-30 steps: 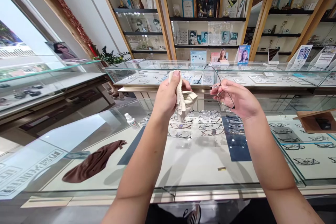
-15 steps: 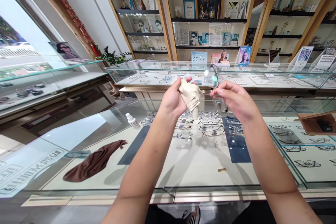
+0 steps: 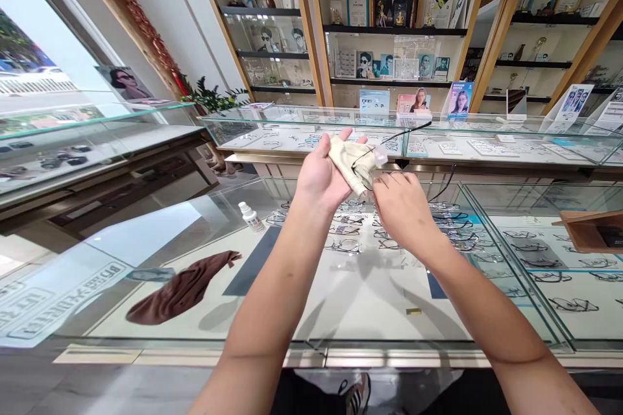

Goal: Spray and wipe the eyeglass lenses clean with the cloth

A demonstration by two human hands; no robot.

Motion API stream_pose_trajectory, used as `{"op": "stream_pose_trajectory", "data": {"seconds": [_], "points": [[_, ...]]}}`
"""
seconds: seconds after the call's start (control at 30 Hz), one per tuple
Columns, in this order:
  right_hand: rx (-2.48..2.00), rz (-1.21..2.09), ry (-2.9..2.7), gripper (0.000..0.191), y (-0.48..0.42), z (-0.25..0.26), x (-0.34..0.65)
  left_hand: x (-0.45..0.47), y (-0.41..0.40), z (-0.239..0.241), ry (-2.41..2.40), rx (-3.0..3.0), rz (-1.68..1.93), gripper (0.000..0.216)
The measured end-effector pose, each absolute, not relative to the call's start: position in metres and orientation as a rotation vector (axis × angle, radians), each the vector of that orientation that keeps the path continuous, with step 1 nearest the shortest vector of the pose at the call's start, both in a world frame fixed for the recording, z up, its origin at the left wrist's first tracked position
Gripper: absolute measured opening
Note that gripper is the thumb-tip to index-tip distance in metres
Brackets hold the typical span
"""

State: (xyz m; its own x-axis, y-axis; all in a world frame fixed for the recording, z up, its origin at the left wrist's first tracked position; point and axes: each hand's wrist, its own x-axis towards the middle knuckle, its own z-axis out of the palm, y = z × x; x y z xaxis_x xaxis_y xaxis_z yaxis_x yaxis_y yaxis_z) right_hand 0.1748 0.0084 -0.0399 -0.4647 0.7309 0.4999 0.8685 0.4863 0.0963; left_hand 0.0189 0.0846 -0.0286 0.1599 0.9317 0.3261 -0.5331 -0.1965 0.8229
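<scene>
My left hand (image 3: 324, 172) is raised palm-up over the glass counter with a beige cleaning cloth (image 3: 351, 165) lying across its fingers. My right hand (image 3: 399, 207) is closed on a pair of thin black-framed glasses (image 3: 389, 142) and presses one lens into the cloth. One temple arm sticks out to the upper right, the other hangs down to the right of my hand. Both hands touch at the cloth.
Below is a glass display counter (image 3: 341, 298) with rows of spectacle frames (image 3: 350, 243) inside. On its top lie a brown cloth (image 3: 182, 288) and a small white spray bottle (image 3: 251, 217). A second glass case (image 3: 487, 142) and wall shelves (image 3: 394, 29) stand behind; a wooden tray (image 3: 591, 230) sits right.
My right hand has moved left and down, bringing the glasses against the cloth in my left hand. The left hand turned more palm-up. The view shifted slightly right.
</scene>
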Motion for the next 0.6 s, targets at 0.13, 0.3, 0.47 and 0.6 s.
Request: {"op": "stream_pose_trajectory", "data": {"seconds": [0.13, 0.3, 0.47, 0.6], "points": [[-1.305, -0.223, -2.305, 0.018, 0.007, -0.029, 0.192, 0.006, 0.089, -0.023, 0.496, 1.178, 1.651, 0.049], [-1.072, 0.568, -1.975, 0.017, 0.012, -0.012, 0.232, 0.005, 0.076, -0.017, 0.631, 1.473, 1.786, 0.032], [-0.766, 1.096, -1.795, 0.022, 0.015, 0.0, 0.257, 0.017, 0.046, -0.01, 0.681, 2.004, 1.74, 0.031], [-0.732, 1.239, -1.799, 0.027, 0.013, 0.004, 0.259, 0.025, 0.035, -0.004, 0.604, 2.217, 1.591, 0.058]]}}
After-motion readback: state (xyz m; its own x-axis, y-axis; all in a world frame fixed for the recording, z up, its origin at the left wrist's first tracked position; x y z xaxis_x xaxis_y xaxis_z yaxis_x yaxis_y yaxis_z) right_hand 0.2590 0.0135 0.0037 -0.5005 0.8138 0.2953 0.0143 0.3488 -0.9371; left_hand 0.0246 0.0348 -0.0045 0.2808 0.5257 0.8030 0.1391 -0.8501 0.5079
